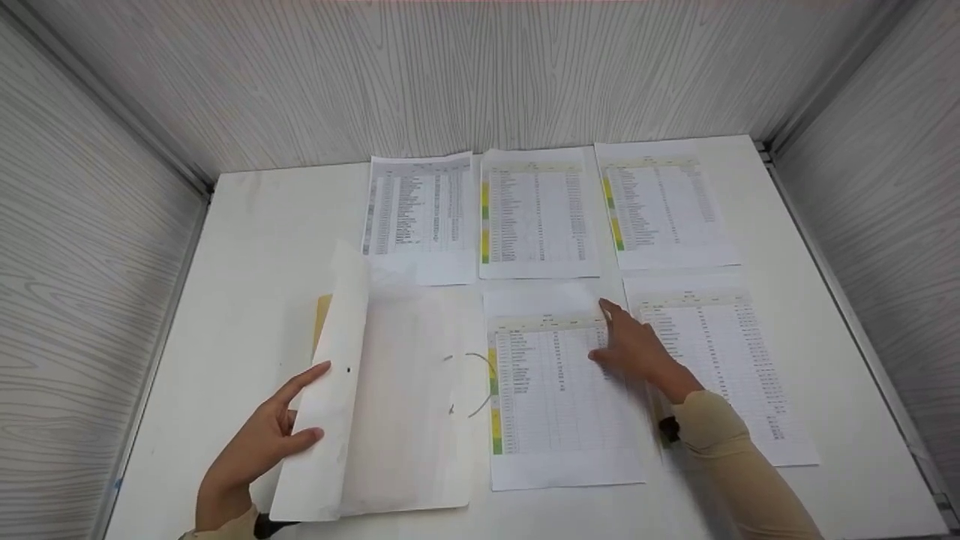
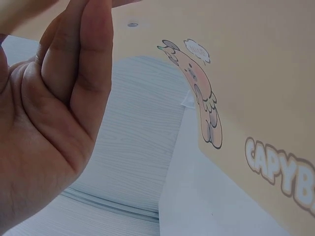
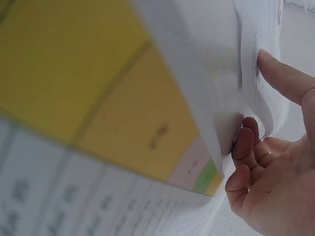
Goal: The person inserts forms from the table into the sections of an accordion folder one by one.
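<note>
A folder lies spread at the front left, its white inside facing up and a thin curved fastener at its right side. My left hand grips the raised left cover by its edge. In the left wrist view, the peach outer face of this cover bears a cartoon animal and the letters "CAPYB". To the right of the folder lies a printed table sheet. My right hand pinches its upper right edge, thumb on one face and fingers curled at the other.
Three more printed sheets lie in a back row: a grey-headed one, a middle one and a right one. Another sheet lies partly under my right forearm. Wood-grain panels wall the white table at the back and sides.
</note>
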Demonstrator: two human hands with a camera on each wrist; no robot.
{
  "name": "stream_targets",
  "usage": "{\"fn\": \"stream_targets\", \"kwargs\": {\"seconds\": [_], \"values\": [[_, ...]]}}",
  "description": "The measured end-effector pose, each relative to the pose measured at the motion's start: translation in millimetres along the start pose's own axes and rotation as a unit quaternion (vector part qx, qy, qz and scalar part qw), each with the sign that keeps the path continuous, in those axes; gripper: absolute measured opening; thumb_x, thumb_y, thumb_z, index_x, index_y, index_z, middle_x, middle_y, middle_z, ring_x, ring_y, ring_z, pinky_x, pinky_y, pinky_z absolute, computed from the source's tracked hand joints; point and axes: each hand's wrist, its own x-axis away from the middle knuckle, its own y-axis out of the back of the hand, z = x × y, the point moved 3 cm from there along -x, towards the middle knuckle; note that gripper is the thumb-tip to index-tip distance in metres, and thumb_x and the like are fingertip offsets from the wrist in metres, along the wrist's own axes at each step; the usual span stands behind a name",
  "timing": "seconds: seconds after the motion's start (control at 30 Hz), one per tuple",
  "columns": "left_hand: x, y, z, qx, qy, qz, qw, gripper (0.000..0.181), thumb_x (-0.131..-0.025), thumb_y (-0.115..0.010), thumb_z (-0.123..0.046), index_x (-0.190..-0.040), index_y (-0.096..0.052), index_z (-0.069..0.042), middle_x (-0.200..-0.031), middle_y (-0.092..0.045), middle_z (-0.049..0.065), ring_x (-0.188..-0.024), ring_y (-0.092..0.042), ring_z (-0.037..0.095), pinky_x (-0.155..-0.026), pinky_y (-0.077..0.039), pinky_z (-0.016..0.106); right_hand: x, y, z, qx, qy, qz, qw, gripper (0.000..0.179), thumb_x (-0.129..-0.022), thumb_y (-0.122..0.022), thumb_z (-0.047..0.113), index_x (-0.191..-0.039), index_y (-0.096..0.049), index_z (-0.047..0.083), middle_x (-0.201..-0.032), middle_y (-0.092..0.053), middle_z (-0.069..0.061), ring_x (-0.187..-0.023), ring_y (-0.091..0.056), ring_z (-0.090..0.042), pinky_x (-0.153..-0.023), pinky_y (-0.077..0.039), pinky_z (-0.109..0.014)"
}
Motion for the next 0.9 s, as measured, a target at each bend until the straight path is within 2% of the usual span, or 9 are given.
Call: {"fn": "stream_targets", "kwargs": {"seconds": [0.07, 0.17, 0.23, 0.33, 0.43, 0.57, 0.63, 0.87, 0.9], "values": [[0.1, -0.3, 0.3, 0.001, -0.005, -0.005, 1.0, 0.075, -0.085, -0.065, 0.005, -0.15, -0.031, -0.005, -0.122, -0.048, -0.016, -0.041, -0.016, 0.014, -0.039, -0.029, 0.022, 1.9, 2, -2, -0.02, 0.005, 0.002, 0.9998, 0.094, -0.083, -0.075, 0.023, -0.155, -0.014, 0.011, -0.145, -0.045, -0.021, -0.122, -0.051, -0.033, -0.103, -0.037, -0.054], [1.0, -0.1, 1.0, 0.005, -0.006, -0.009, 0.9999, 0.075, -0.084, -0.065, 0.005, -0.15, -0.031, -0.005, -0.13, -0.044, -0.018, -0.042, -0.016, 0.01, -0.039, -0.028, 0.021, 4.4, 5, -6, -0.059, 0.028, 0.007, 0.9978, 0.085, -0.087, -0.071, 0.016, -0.153, -0.018, 0.014, -0.119, -0.059, -0.02, -0.094, -0.056, -0.026, -0.084, -0.046, -0.042], [1.5, 0.4, 1.1, 0.017, -0.004, -0.008, 0.9998, 0.076, -0.084, -0.065, 0.007, -0.151, -0.03, -0.005, -0.129, -0.043, -0.016, -0.042, -0.016, 0.01, -0.039, -0.027, 0.021, 5.5, 8, -9, -0.097, 0.049, 0.009, 0.994, 0.078, -0.089, -0.067, 0.012, -0.152, -0.022, 0.016, -0.105, -0.057, -0.015, -0.084, -0.053, -0.021, -0.074, -0.044, -0.035], [1.7, 1.3, 0.6, 0.033, -0.002, -0.005, 0.9994, 0.076, -0.084, -0.064, 0.008, -0.151, -0.029, -0.005, -0.135, -0.04, -0.014, -0.042, -0.016, 0.013, -0.038, -0.027, 0.022, 7.2, 11, -12, -0.155, 0.079, 0.006, 0.9848, 0.065, -0.092, -0.062, 0.011, -0.149, -0.032, 0.017, -0.097, -0.05, -0.012, -0.076, -0.048, -0.018, -0.066, -0.04, -0.029], [1.2, 1.6, -0.6, 0.042, -0.003, -0.002, 0.9991, 0.076, -0.085, -0.062, 0.009, -0.151, -0.027, -0.004, -0.132, -0.042, -0.014, -0.042, -0.016, 0.016, -0.037, -0.026, 0.024, 9.2, 14, -17, -0.203, 0.1, 0.01, 0.974, 0.052, -0.096, -0.056, 0.01, -0.146, -0.041, 0.015, -0.101, -0.052, -0.015, -0.076, -0.048, -0.017, -0.064, -0.04, -0.027], [0.1, 1.3, -1.4, 0.033, 0.002, -0.003, 0.9995, 0.075, -0.086, -0.063, 0.007, -0.151, -0.028, -0.005, -0.106, -0.047, -0.009, -0.041, -0.017, 0.015, -0.038, -0.027, 0.024, 12.4, 12, -22, -0.241, 0.105, 0.032, 0.9644, 0.041, -0.101, -0.046, 0.013, -0.142, -0.048, 0.012, -0.126, -0.058, -0.018, -0.089, -0.057, -0.015, -0.072, -0.045, -0.025], [-0.1, 1.4, -0.8, 0.029, 0.008, -0.003, 0.9995, 0.076, -0.086, -0.064, 0.006, -0.152, -0.028, -0.006, -0.105, -0.047, -0.009, -0.041, -0.017, 0.015, -0.038, -0.028, 0.023, 13.8, 10, -24, -0.255, 0.095, 0.045, 0.9613, 0.04, -0.102, -0.046, 0.016, -0.141, -0.049, 0.01, -0.132, -0.057, -0.018, -0.092, -0.059, -0.015, -0.075, -0.046, -0.025], [0.5, 1.7, 1.1, 0.044, 0.005, 0.007, 0.999, 0.076, -0.087, -0.061, 0.008, -0.153, -0.025, -0.006, -0.107, -0.045, -0.004, -0.041, -0.018, 0.017, -0.038, -0.029, 0.023, 19.0, 0, -25, -0.3, 0.068, 0.105, 0.9458, 0.066, -0.091, -0.065, 0.019, -0.149, -0.036, 0.01, -0.136, -0.05, -0.019, -0.105, -0.062, -0.022, -0.083, -0.049, -0.026], [0.3, 1.7, 1.2, 0.043, 0.003, 0.008, 0.999, 0.076, -0.087, -0.061, 0.008, -0.153, -0.025, -0.006, -0.1, -0.044, -0.002, -0.041, -0.018, 0.016, -0.038, -0.029, 0.023, 20.0, 0, -24, -0.306, 0.07, 0.109, 0.9432, 0.068, -0.09, -0.066, 0.018, -0.15, -0.034, 0.011, -0.139, -0.048, -0.019, -0.108, -0.061, -0.024, -0.084, -0.05, -0.027]]}}
